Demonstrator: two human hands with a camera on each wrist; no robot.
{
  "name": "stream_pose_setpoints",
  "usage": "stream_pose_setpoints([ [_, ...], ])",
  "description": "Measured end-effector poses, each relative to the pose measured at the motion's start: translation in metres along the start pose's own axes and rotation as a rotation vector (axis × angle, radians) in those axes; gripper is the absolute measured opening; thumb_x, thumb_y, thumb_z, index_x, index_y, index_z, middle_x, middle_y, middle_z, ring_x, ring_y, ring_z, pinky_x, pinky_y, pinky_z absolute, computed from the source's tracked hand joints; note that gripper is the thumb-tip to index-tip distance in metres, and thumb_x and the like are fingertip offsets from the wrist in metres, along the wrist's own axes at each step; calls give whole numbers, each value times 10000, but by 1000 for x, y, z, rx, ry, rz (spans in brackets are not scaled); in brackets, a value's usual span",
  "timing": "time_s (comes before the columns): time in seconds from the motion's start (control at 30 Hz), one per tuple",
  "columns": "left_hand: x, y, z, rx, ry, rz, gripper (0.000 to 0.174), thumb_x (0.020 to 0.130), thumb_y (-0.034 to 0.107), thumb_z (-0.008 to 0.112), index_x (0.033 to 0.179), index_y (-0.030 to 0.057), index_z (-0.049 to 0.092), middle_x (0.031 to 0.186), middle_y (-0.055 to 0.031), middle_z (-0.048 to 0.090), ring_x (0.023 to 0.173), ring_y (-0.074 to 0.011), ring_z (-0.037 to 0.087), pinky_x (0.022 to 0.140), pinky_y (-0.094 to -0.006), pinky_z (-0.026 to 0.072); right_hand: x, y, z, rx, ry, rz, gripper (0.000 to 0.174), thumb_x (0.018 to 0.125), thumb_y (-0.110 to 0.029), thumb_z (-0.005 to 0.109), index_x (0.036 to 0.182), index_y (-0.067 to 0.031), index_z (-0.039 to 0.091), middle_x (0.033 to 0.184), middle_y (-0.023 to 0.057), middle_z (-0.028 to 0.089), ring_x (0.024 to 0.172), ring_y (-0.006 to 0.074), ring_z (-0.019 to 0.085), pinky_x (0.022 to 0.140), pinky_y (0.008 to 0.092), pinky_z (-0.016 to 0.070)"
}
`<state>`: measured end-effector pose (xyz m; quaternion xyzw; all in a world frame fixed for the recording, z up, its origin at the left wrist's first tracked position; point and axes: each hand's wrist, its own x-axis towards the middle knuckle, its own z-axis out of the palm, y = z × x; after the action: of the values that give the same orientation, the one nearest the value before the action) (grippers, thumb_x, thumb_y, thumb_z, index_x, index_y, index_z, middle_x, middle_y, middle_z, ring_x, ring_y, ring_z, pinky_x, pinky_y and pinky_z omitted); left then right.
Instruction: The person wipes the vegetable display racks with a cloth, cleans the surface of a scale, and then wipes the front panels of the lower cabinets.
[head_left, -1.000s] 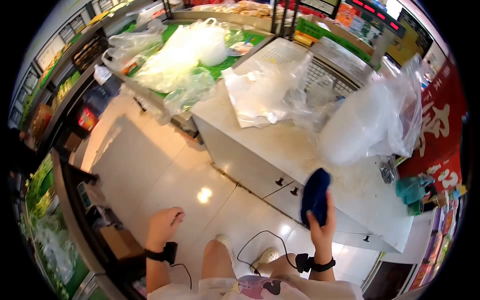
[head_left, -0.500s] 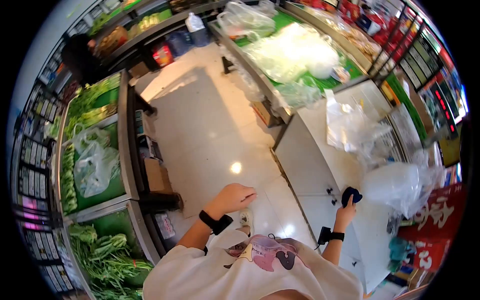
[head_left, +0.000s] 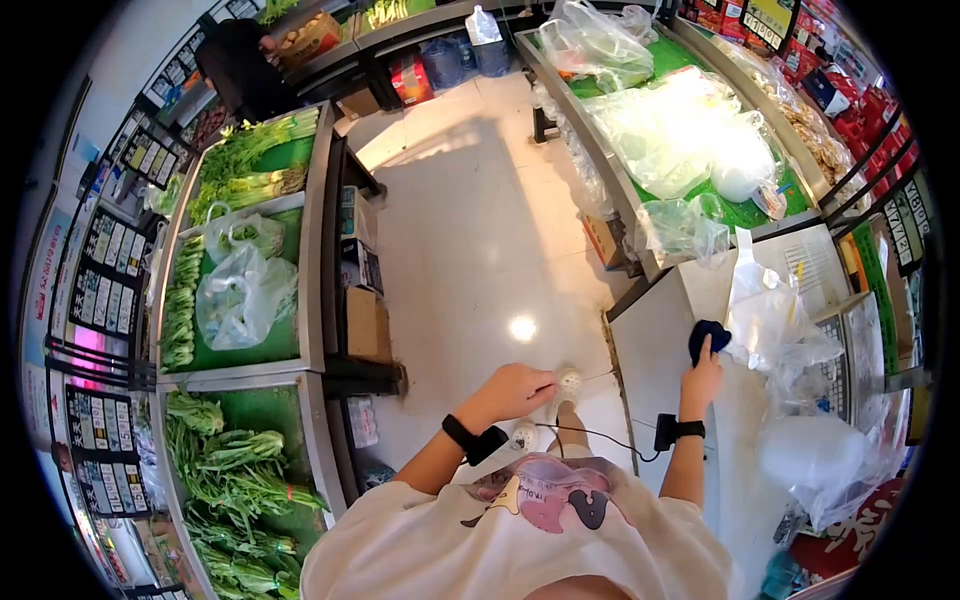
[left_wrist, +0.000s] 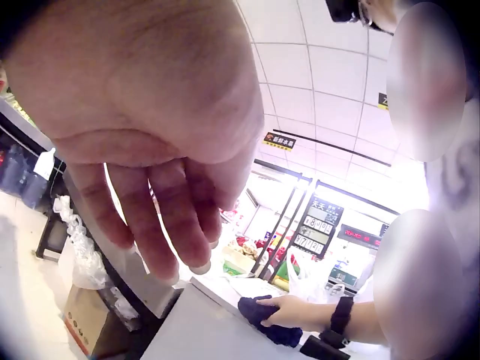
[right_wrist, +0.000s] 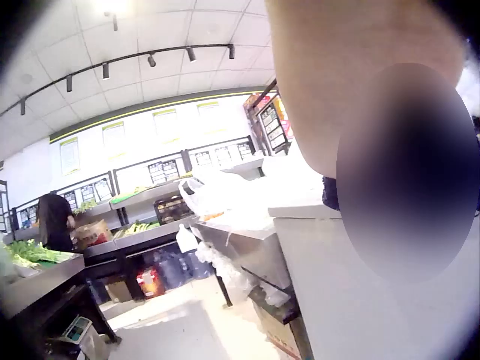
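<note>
My right hand (head_left: 703, 380) grips a dark blue cloth (head_left: 708, 338) at the near edge of the white counter (head_left: 740, 440). The left wrist view shows the bunched cloth (left_wrist: 279, 330) under its fingers, overlapping the counter's edge. Over the floor, in front of my body, my left hand (head_left: 515, 391) hangs loosely curled and holds nothing; its relaxed fingers (left_wrist: 154, 217) fill the upper left of that wrist view. White plastic bags (head_left: 765, 310) lie beside the cloth. In the right wrist view my arm and a blurred patch hide most of the cloth.
A bulky roll of clear plastic bags (head_left: 815, 450) sits nearer on the counter. Beyond it stands a green-lined stall (head_left: 655, 65) with bagged goods. Leafy vegetables (head_left: 240, 465) fill the left stand, its metal edge (head_left: 312, 250) bordering the tiled aisle (head_left: 460, 260). A person in black (head_left: 245, 70) stands far back.
The head view has swung left. My right hand has brought the blue cloth from in front of the counter onto it and farther along towards the stall. My left hand stays loosely curled.
</note>
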<state>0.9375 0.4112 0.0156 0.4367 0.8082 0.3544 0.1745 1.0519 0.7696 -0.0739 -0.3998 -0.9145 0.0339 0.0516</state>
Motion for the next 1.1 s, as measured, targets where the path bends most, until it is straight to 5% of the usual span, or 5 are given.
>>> stream_pose_setpoints([
  [0.23,96,9,-20,12,29,-86,162,908,215,546,860,85,630,731,-84,656,677,-285,630,609,-384,477,53,-37,-1,102,-39,-109,705,763,10,537,1429,-165,386,1168,171,565,958,367,564,830,433,486],
  [0.43,186,20,0,61,-19,117,164,908,216,544,866,84,630,704,-87,636,660,-299,615,593,-397,468,56,-35,-10,119,-43,-134,737,711,-8,611,1405,-177,429,1105,148,575,920,340,558,796,423,483],
  [0.63,238,15,34,63,-191,177,176,894,230,552,863,75,629,715,-112,629,675,-319,605,593,-413,466,52,-2,-22,250,-90,-111,765,724,-6,603,1427,-225,396,1172,131,573,979,335,557,823,430,496],
  [0.87,282,-8,46,65,-259,168,166,871,235,552,843,87,619,719,-128,626,683,-334,606,607,-442,475,-6,46,-48,197,-185,135,791,695,25,620,1413,-243,424,1157,105,571,1003,338,557,828,410,493],
  [1.1,324,-50,28,74,-229,76,164,872,243,549,859,99,627,781,-105,647,723,-322,622,630,-430,490,14,28,-44,268,-111,37,750,683,35,607,1381,-204,474,1144,126,585,928,344,555,798,415,495],
])
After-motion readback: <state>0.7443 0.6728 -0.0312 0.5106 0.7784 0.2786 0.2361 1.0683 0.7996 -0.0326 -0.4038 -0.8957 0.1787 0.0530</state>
